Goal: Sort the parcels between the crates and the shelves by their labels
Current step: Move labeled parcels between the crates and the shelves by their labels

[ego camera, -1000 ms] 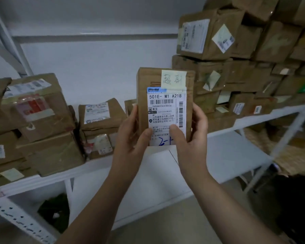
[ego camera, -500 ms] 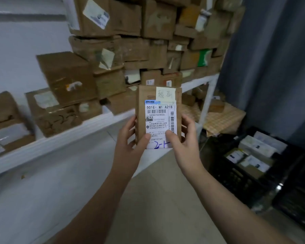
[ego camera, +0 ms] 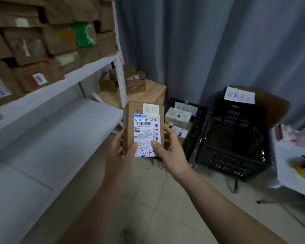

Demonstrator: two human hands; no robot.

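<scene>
Gripping the brown parcel (ego camera: 143,127) upright at centre, your left hand (ego camera: 121,152) and right hand (ego camera: 169,150) pinch its lower edges, thumbs on the label (ego camera: 146,136); shelves (ego camera: 60,81) left, black crates (ego camera: 234,141) right.

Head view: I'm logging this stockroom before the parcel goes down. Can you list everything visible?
held parcel: one, brown with white label and pale yellow note, centre.
shelf parcels: many, brown, stacked on the upper shelf, left.
green packet: one, green, within that stack.
shelving: one, white, left.
small parcels: several, brown, on the chequered stand.
chequered stand: one, tan, behind the shelf post.
left crate: one, black, floor, holds white-labelled parcels.
right crate: one, black, floor beside it.
paper sign: one, white, above the right crate.
curtain: one, grey-blue, back.
table: one, white, right edge.
left grip: one, bare hand, holds the parcel's left side.
right grip: one, bare hand, holds its right side.
</scene>
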